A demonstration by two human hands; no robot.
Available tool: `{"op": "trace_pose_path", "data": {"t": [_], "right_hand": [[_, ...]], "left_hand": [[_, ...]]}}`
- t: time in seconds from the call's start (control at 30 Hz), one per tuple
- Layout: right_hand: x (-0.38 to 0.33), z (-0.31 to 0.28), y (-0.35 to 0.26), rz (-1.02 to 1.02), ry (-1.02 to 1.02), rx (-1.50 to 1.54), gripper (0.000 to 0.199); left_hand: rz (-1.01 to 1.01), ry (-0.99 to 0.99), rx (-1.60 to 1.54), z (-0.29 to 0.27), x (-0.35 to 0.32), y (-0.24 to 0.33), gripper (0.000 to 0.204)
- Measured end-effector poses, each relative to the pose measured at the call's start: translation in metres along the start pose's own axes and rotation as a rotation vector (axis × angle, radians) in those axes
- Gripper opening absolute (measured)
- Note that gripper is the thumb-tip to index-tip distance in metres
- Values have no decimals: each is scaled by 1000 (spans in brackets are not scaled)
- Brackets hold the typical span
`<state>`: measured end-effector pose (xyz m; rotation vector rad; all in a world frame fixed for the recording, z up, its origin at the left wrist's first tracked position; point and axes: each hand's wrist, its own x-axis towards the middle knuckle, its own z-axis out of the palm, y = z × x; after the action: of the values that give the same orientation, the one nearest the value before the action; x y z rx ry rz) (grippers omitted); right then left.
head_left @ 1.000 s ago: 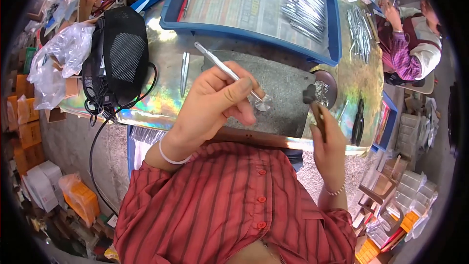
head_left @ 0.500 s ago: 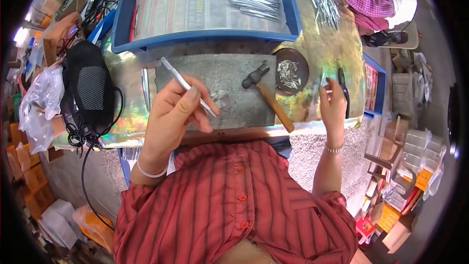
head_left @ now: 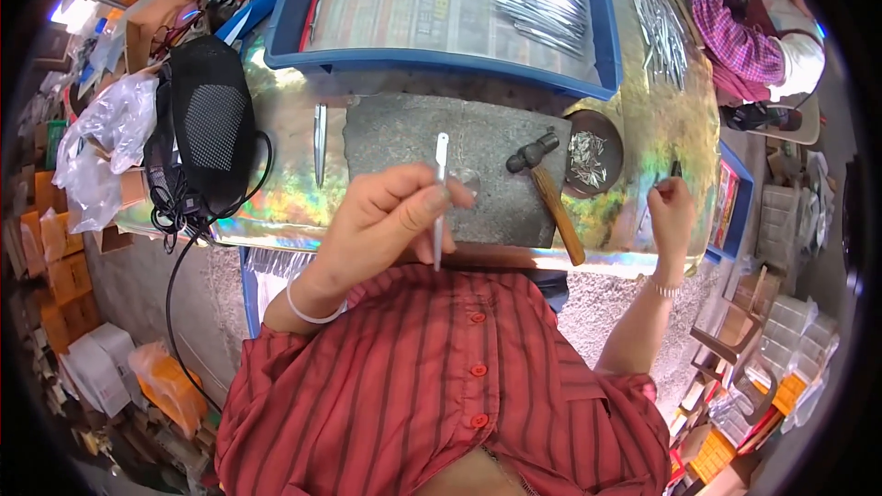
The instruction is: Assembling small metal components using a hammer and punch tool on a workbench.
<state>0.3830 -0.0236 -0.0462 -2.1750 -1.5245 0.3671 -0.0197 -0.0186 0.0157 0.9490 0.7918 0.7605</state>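
My left hand point(head_left: 390, 220) pinches a slim silver metal strip point(head_left: 441, 174) between thumb and fingers. The strip stands nearly upright and has a small hole near its top end. It is held above the near edge of a dark grey stone slab point(head_left: 386, 129). On the slab's right side lies a ball-peen hammer point(head_left: 551, 197) with a wooden handle. My right hand point(head_left: 673, 211) is low over the table to the right, fingers bent together. A black tip point(head_left: 677, 168) shows just beyond its fingers; what they hold is hidden.
Right of the slab sits a round dark dish point(head_left: 614, 170) of small metal pieces. A blue tray point(head_left: 441, 64) with many silver strips stands behind. More strips point(head_left: 661, 32) lie far right near another person point(head_left: 744, 37). A black mesh-fronted device point(head_left: 213, 110) with cables lies left.
My left hand has moved right and turned the strip from slanted to nearly upright. My right hand has moved onto the spot of the black tool, its fingers drawn together. The view has shifted left.
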Motion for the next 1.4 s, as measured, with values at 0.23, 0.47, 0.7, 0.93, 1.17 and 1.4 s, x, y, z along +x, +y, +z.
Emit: {"op": "trace_pose_path", "data": {"t": [0.23, 0.47, 0.7, 0.93, 1.17, 1.4], "right_hand": [[-79, -30, -138, 22, -191, 823, 15], [-88, 6, -199, -119, -554, 1012, 7], [-83, 26, -204, -461, -445, 843, 12], [-83, 28, -207, -506, -374, 770, 12], [-84, 23, -203, -518, -430, 767, 11], [-85, 26, -202, -438, -445, 830, 10]], "left_hand": [[127, -5, 107, 15, -1, -12, 19], [151, -51, 18, 23, -2, -23, 15], [197, 18, 75, 18, -8, -22, 8], [312, 20, 324, 20, -5, -15, 8], [334, 13, 357, 21, -4, -14, 10], [309, -16, 478, 22, -4, -9, 11]]}}
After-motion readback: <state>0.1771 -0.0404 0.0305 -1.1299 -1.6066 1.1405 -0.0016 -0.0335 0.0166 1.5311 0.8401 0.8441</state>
